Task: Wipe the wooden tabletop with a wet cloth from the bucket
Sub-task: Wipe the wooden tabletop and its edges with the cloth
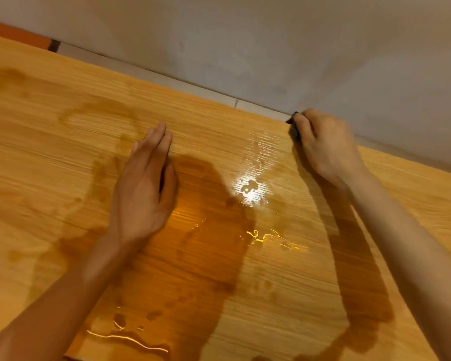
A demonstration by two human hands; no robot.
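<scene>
Gripping a dark cloth [294,128] at the far edge of the wooden tabletop [63,157], your right hand [326,144] is curling its fingers over it, so only a small dark scrap is showing at your fingertips [301,126]. The cloth is sitting right where the wood is meeting the pale strip [219,96] along the foot of the wall [271,43], toward the right of your view. Most of it is hiding under your knuckles, so you cannot tell how it is folded.

Your left hand [143,188] is lying flat on the tabletop near the middle, palm down, fingers straight and pressed together, thumb alongside, holding nothing. It is resting well apart from the cloth, with wet wood between the two hands.

Water is spreading over the tabletop around you: a broad dark wet patch [206,243] is running from beside your left hand down toward the near edge, and a bright glare [250,190] is shining off the film between your hands. Thin glinting trails [130,340] are lying near the bottom of the view, by your left forearm. Fainter damp smears [97,110] are showing farther left on the wood.

Beyond the far edge, an orange band [16,35] is showing at the upper left corner.
</scene>
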